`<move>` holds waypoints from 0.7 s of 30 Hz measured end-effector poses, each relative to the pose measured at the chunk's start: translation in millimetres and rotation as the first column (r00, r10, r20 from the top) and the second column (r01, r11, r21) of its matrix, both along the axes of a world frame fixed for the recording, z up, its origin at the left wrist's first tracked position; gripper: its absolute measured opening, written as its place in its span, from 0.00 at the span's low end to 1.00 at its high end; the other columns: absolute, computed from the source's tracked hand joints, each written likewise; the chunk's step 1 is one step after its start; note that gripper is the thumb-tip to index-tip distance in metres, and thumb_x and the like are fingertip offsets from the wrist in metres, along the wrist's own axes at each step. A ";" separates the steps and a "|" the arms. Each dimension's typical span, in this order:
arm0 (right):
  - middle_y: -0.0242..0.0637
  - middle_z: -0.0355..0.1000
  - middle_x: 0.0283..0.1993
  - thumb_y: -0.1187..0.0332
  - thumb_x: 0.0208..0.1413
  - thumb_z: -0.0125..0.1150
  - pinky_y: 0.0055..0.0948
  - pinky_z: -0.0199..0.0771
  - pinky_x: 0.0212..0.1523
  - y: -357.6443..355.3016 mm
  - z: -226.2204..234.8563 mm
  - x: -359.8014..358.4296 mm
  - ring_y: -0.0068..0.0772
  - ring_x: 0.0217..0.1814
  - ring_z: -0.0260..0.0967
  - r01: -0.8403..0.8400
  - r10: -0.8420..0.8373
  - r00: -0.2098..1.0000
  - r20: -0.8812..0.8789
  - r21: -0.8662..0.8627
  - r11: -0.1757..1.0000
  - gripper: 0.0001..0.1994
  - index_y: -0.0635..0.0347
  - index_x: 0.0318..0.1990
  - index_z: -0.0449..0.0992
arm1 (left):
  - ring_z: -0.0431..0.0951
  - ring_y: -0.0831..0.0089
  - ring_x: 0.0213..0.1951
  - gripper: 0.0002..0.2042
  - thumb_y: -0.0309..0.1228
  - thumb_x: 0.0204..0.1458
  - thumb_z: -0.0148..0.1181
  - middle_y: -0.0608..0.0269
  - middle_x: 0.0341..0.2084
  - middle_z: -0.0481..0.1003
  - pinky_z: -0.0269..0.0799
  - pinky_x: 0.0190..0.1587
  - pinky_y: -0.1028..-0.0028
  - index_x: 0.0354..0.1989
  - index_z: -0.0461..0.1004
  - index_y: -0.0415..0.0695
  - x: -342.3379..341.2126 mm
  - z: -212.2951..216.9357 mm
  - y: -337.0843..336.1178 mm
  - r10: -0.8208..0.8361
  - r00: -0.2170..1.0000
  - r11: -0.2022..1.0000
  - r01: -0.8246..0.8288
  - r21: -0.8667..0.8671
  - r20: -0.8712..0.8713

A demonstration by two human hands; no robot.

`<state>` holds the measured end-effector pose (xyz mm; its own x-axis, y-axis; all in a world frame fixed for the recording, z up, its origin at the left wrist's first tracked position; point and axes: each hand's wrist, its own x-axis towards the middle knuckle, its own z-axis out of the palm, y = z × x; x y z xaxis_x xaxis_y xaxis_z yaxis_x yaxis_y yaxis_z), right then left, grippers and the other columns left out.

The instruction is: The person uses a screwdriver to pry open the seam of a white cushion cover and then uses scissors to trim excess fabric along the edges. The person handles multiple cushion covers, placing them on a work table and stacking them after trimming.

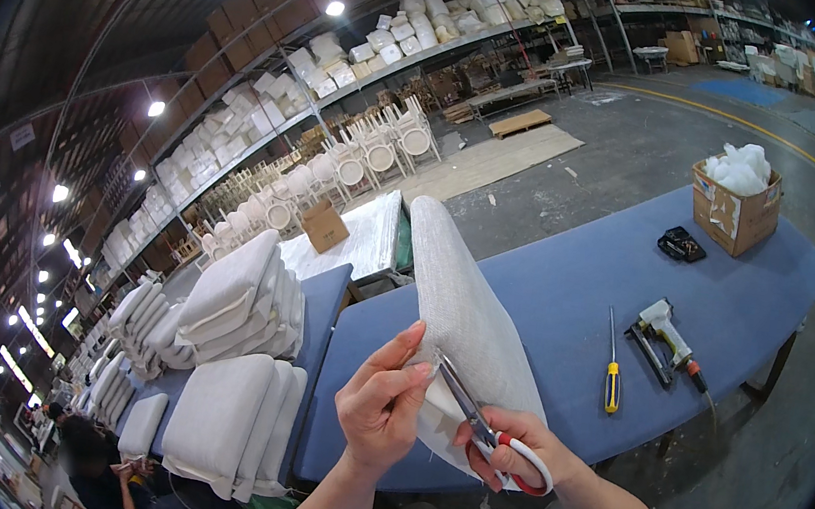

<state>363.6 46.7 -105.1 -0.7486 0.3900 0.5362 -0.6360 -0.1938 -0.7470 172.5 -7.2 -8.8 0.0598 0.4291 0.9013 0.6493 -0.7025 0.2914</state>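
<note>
- Two hands at work close in. Right hand [518, 450] clamped on the scissors [464, 394], fingers round the red-and-white handles, blades pointing up and left.
- Left hand [377, 414] has thumb and fingers near together by the blade tips; cannot tell whether a thread or fold is pinched there.
- Pale grey cushion [467, 307] sits before the person, at the near edge of the blue worktop [567, 263]; the tips are at its left side.
- Judgement on the snipping: draw any loose fibre taut, lay the blades flat along the cloth, cut with the tips alone in small bites. Left fingertips are very near the blades; better behind the cutting line. A point dug inward could nick the cover.
- Right along the worktop: yellow-handled screwdriver [612, 383], then a staple gun [662, 336].
- Left: stacked cushions [227, 405].
- Farther right: carton [738, 220] with white stuffing.
- Beyond: chair frames [378, 156], loaded shelving.
</note>
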 end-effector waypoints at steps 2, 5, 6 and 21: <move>0.29 0.71 0.25 0.40 0.65 0.64 0.22 0.64 0.25 2.2 0.7 1.7 0.20 0.21 0.68 0.001 -0.001 1.000 0.010 0.007 1.000 0.30 0.62 0.54 0.76 | 0.81 0.52 0.59 0.04 0.15 0.57 0.68 0.34 0.56 0.78 0.79 0.61 0.64 0.38 0.81 0.34 0.0 -0.2 -0.5 -0.016 1.000 1.000 0.016 -0.007 0.015; 0.29 0.71 0.25 0.41 0.65 0.64 0.22 0.65 0.25 5.0 -1.9 3.2 0.21 0.21 0.68 -0.001 0.001 1.000 0.016 0.014 1.000 0.30 0.62 0.55 0.76 | 0.81 0.52 0.60 0.04 0.15 0.56 0.67 0.34 0.56 0.78 0.78 0.61 0.64 0.38 0.82 0.34 -1.0 -1.8 -1.0 -0.046 0.998 0.999 0.047 -0.018 0.054; 0.29 0.71 0.25 0.41 0.65 0.65 0.22 0.65 0.25 4.9 -3.6 3.6 0.20 0.21 0.68 0.000 0.000 1.000 0.019 0.019 1.000 0.30 0.62 0.55 0.77 | 0.81 0.52 0.60 0.04 0.15 0.56 0.67 0.34 0.57 0.78 0.78 0.62 0.64 0.38 0.82 0.35 -1.6 -3.4 -0.4 -0.057 0.996 0.998 0.059 -0.018 0.068; 0.25 0.68 0.25 0.43 0.61 0.70 0.21 0.60 0.24 12.0 -11.4 -0.2 0.17 0.21 0.65 0.076 -0.078 0.996 0.037 0.051 0.996 0.32 0.65 0.56 0.78 | 0.82 0.55 0.58 0.04 0.16 0.56 0.69 0.36 0.56 0.79 0.80 0.57 0.67 0.37 0.81 0.36 -2.2 -7.7 1.0 -0.091 0.985 0.994 0.097 -0.039 0.144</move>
